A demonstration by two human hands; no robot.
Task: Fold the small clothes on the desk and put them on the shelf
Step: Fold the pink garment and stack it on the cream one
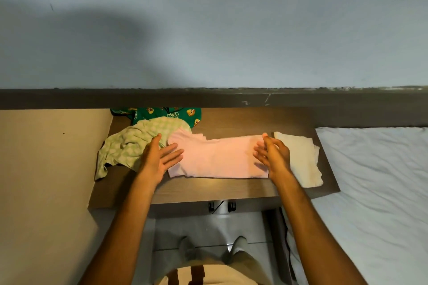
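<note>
At the middle of the desk [208, 188] lies the pink garment [217, 157], flattened into a wide band. Left hand [159, 157] and right hand [272, 156] flank its ends, fingers spread, gripping nothing. Folding's underway, I'd say; next, bring one end across. Cream folded piece [298, 157] waits right, green clothes [136, 143] left; shelf [208, 97] above.

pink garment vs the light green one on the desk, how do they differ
The pink garment lies flat and smoothed at the desk's middle, between the left hand and right hand; the light green garment sits crumpled to its left. The pink is plain; the green carries a pale pattern. Both are small clothes resting on the desk.
</note>
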